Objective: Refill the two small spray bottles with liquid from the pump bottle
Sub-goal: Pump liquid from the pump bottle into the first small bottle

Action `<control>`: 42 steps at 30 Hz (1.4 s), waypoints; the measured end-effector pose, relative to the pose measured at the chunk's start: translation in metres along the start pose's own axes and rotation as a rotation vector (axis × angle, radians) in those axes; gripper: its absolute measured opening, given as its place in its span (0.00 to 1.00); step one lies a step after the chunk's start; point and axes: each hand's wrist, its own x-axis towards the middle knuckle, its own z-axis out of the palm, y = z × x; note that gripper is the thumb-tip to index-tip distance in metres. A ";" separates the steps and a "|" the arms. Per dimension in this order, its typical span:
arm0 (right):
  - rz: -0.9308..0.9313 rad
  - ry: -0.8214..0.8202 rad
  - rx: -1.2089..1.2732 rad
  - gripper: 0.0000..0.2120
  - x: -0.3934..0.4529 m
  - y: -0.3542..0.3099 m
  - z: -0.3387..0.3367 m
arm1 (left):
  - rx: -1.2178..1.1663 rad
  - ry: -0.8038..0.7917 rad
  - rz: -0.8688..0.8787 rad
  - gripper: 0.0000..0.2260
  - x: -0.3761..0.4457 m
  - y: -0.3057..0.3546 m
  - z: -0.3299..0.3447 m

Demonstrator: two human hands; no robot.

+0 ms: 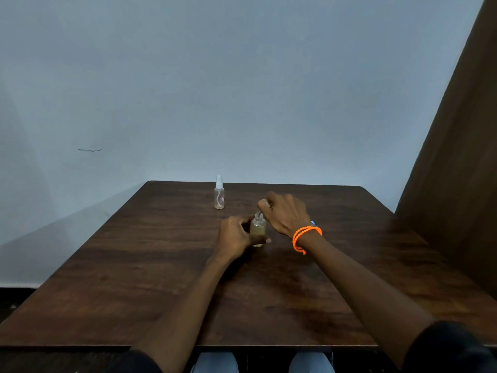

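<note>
Spillage is the likely mishap, judged from the open neck: the small bottle [258, 230], part-filled with amber liquid, is gripped near its base by the left hand [235, 235], and a knock from the right hand [286, 214] could tip it on the surface [161, 265]. A spray head with its dip tube is pinched just above that neck by the right hand's curled fingers. Beyond both hands, well apart, a second spray bottle [219, 193] is seen upright and capped.

Both arms stretched forward over table. Left hand [233, 234] curled around small bottle [258, 230], thumb across its front. Right hand [286, 212] above it, fingers pinching its sprayer top, wrist bent, orange bracelet [305, 235] on.
</note>
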 end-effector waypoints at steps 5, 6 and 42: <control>-0.002 0.001 0.011 0.18 -0.001 0.000 0.000 | 0.007 0.014 -0.001 0.21 0.000 0.001 0.000; -0.003 0.002 0.013 0.17 -0.001 0.000 -0.001 | 0.006 0.010 0.000 0.20 0.001 0.001 0.000; -0.006 -0.034 0.019 0.24 0.003 0.007 0.004 | 0.027 0.027 -0.011 0.28 0.003 -0.006 0.001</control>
